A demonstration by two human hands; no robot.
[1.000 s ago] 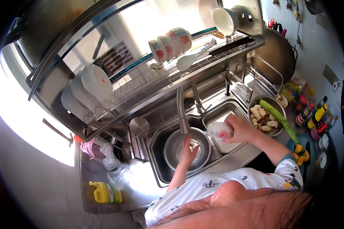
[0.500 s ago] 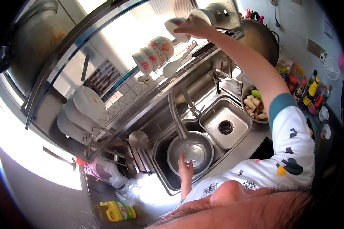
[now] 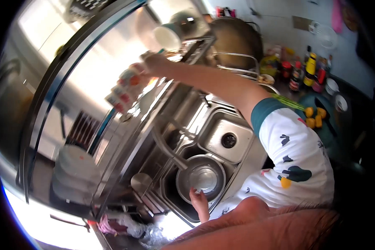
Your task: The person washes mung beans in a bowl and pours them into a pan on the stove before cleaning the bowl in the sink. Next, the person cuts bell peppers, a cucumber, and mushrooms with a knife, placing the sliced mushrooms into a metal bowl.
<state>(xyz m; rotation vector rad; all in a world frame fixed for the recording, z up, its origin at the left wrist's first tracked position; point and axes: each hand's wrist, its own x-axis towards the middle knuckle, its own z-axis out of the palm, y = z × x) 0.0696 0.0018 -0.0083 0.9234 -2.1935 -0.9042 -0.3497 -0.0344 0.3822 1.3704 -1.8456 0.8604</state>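
My right hand (image 3: 154, 63), blurred by motion, is closed at the upper end of a row of flower-patterned bowls (image 3: 124, 92) on the dish rack. The bowl in its fingers (image 3: 140, 71) is smeared and partly covered by the hand. Low in the view, my left hand (image 3: 199, 201) reaches over the near rim of a round metal basin (image 3: 182, 188), fingers apart and holding nothing I can see. Clear water seems to lie in the basin, which sits in the left sink bowl under the curved faucet (image 3: 164, 146).
A white bowl (image 3: 167, 38) stands farther along the rack, and plates (image 3: 73, 171) lean at its left end. Right of the basin is the second sink bowl (image 3: 214, 135). Sauce bottles (image 3: 309, 70) and a large dark wok (image 3: 233, 43) stand at the right.
My right hand has carried a bowl leftward along the rack to the flowered row. My left hand stays at the basin. The whole view has turned toward the right.
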